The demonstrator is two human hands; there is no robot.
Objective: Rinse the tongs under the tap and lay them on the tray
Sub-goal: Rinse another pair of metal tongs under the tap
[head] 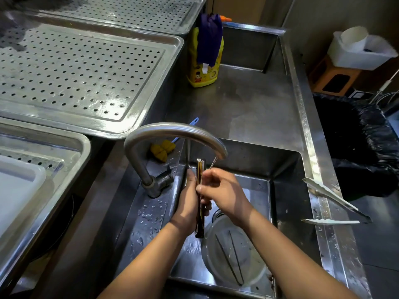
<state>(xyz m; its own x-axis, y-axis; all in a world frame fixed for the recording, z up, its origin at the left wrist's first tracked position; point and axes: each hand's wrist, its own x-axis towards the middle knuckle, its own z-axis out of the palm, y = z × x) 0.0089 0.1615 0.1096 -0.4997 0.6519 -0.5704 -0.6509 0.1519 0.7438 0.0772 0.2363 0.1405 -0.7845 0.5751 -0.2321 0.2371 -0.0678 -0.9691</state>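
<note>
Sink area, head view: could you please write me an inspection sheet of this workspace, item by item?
Surface: steel counter with sink; water drops beside the tap.
Job's things: tongs upright beside the tap's spout, from which a thin stream runs; perforated tray at left, no tongs on it yet.
Clutter: second tongs on the sink's right rim; round glass piece in the sink; yellow bottle; yellow brush.
Hands: left hand and right hand both grip the tongs.
Cables: thin strands at far right, perhaps wires; cannot tell.
Surroundings: black bin bag; white container.
</note>
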